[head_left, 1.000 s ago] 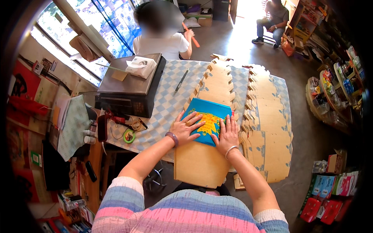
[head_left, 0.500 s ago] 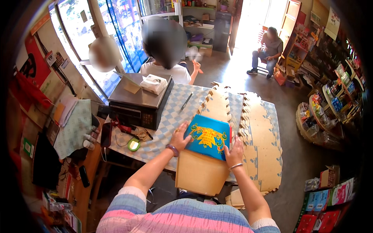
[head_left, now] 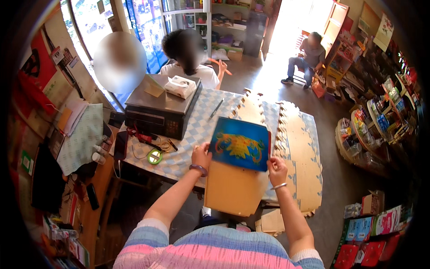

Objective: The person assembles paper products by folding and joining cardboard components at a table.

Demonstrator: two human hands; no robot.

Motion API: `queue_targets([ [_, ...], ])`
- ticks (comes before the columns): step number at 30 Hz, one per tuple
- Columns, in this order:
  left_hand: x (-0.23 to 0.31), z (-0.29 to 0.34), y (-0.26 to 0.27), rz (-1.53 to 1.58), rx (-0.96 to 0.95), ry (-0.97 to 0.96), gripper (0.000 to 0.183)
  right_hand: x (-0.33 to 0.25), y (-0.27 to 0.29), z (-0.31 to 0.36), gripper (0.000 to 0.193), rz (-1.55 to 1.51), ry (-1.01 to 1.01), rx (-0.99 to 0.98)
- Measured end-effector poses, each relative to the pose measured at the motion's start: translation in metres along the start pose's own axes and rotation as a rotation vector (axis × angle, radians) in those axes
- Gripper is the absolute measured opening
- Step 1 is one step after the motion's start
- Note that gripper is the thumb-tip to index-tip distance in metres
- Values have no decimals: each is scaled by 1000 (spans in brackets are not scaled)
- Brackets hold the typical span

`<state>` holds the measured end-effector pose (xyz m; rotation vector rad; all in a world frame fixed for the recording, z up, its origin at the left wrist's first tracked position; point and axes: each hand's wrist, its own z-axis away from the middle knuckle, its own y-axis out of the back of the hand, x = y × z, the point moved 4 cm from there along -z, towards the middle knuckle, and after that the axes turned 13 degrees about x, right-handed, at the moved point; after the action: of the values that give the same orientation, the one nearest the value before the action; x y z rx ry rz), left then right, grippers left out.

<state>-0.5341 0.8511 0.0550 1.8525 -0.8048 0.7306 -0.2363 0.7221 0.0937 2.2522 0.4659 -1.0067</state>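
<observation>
A blue rectangular panel [head_left: 224, 127] with a yellow, orange and green ornament on its face is tilted up between my hands. Along its right side shows a red edge. My left hand [head_left: 201, 154] is closed on its lower left edge, and my right hand [head_left: 277, 171] pinches the lower right corner. Right beneath the panel lies a plain tan board [head_left: 235, 193], jutting over the table's near edge. Behind the panel runs a row of overlapping tan pieces [head_left: 251, 107] with jagged edges; a second such row [head_left: 299, 152] lies to the right.
A checked cloth covers the table [head_left: 215, 96]. On its left stand a scale [head_left: 156, 107] bearing a tissue pack [head_left: 180, 86], a green tape roll [head_left: 154, 156] and a phone [head_left: 120, 144]. People sit beyond the table and by the door. Goods racks [head_left: 371, 130] line the right.
The panel has been lifted and tilted, its face now looking darker. My hands have shifted from lying along its sides to gripping its lower edges.
</observation>
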Motion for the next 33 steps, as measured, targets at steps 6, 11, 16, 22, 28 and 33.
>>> queue_targets([
  [6, -40, 7, 0, 482, 308, 77, 16, -158, -11, -56, 20, -129, 776, -112],
  [11, -9, 28, -4, 1575, 405, 905, 21, -244, -28, -48, 20, -244, 1388, -355],
  [16, 16, 25, -19, 1735, 101, 763, 23, -260, -3, 3, 16, -81, 1409, -506],
  [22, 45, 18, -44, 1355, -283, 668, 24, -221, 31, 47, 8, 228, 1339, -468],
  [28, 31, 11, -79, 852, -540, 340, 24, -135, 5, 61, 11, 412, 1056, -352],
  [33, -51, -25, -20, 356, 108, 244, 22, -95, -36, 81, 5, 359, 985, -360],
])
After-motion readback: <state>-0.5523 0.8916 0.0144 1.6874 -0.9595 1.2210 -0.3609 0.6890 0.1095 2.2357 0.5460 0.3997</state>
